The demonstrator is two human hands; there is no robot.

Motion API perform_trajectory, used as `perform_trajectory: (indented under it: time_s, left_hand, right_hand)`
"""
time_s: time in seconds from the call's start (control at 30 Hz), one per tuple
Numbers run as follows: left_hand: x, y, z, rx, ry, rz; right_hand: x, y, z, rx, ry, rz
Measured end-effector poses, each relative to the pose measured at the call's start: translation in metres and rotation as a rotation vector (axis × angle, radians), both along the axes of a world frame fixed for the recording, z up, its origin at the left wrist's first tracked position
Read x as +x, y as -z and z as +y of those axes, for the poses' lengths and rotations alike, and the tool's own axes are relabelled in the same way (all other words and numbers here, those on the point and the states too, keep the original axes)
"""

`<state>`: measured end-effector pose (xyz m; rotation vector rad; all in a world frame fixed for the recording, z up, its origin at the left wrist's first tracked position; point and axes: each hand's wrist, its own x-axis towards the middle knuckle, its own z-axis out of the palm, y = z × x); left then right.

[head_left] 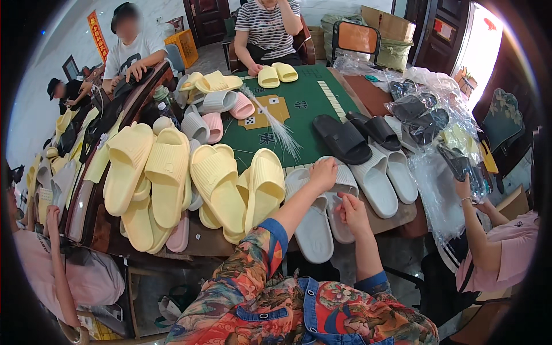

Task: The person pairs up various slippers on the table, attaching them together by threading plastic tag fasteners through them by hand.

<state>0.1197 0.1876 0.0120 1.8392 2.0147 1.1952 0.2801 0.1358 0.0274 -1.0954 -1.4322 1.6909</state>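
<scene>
A pair of light grey slide slippers (pixel 313 233) lies before me at the table's near edge, toes pointing away. My left hand (pixel 323 174) is closed above their straps, fingers curled down; whatever they pinch is hidden. Close beside the right slipper of that pair, my right hand (pixel 352 213) has its fingers bent in and pinched. A thin pale strand seems to run near it, too fine to make out. To the right sits another grey pair (pixel 376 181), with black slippers (pixel 342 139) lying beyond and partly on it.
Pale yellow slippers (pixel 213 181) are heaped on the left. A bundle of thin white strands (pixel 279 135) lies on the green table mat (pixel 310 129). Clear plastic bags (pixel 431 172) cover the right side. Co-workers sit around; one across touches yellow slippers (pixel 269 76).
</scene>
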Motion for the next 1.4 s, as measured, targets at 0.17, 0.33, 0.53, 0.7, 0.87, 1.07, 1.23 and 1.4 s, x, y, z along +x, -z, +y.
perform_trajectory:
  time_s: [0.17,0.33,0.53,0.7,0.87,1.07,1.23,1.4]
  left_hand:
    - [-0.007,-0.002,0.002,-0.037,-0.050,-0.258]
    - [-0.006,0.005,-0.003,-0.003,0.039,-0.454]
    - [-0.006,0.006,-0.007,0.011,0.070,-0.445]
    - [-0.009,0.016,-0.002,-0.044,0.152,-0.358]
    - [-0.008,0.012,-0.005,-0.021,0.203,-0.476]
    - [-0.002,-0.004,-0.014,-0.103,0.095,-0.248]
    - [0.000,-0.001,-0.011,-0.136,0.108,-0.149]
    - [0.004,0.003,-0.010,-0.206,0.061,0.040]
  right_hand:
    - [-0.003,-0.001,0.005,0.112,0.026,-0.296]
    - [-0.017,0.007,0.022,0.716,0.116,-0.483]
    - [-0.038,0.009,0.019,-0.400,0.238,0.405]
    - [-0.039,0.012,0.018,-0.272,0.160,0.230]
    - [-0.041,0.016,0.017,-0.203,0.180,0.289]
    - [-0.044,0.007,0.013,-0.265,0.249,0.247]
    - [-0.041,0.018,0.021,-0.274,0.225,0.255]
    - [-0.045,0.010,0.017,-0.289,0.246,0.271]
